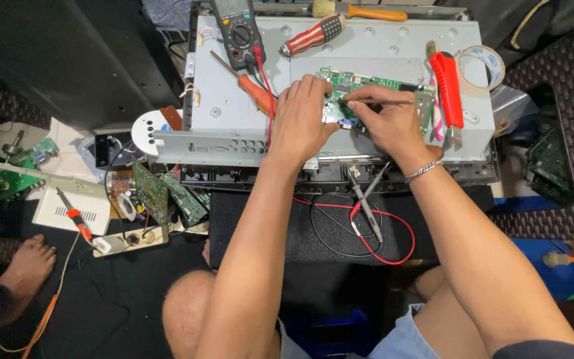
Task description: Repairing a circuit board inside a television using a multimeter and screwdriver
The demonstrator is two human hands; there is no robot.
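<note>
Green circuit board (373, 90) is getting close work: the right hand (393, 123) is pinching a thin metal tool (383, 102) flat across it, while the left hand (300, 119) is pressing fingers down on the board's left end. Still seated on the grey metal chassis (247, 119) near its top edge, the board is lying directly under both hands. Multimeter probes (367, 199) are lying unused by the chassis's near edge.

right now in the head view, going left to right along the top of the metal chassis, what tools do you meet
multimeter → striped-handle screwdriver → brush with orange handle → red-handled tool → roll of tape. Below them, the left hand and right hand work on the green circuit board.
</note>
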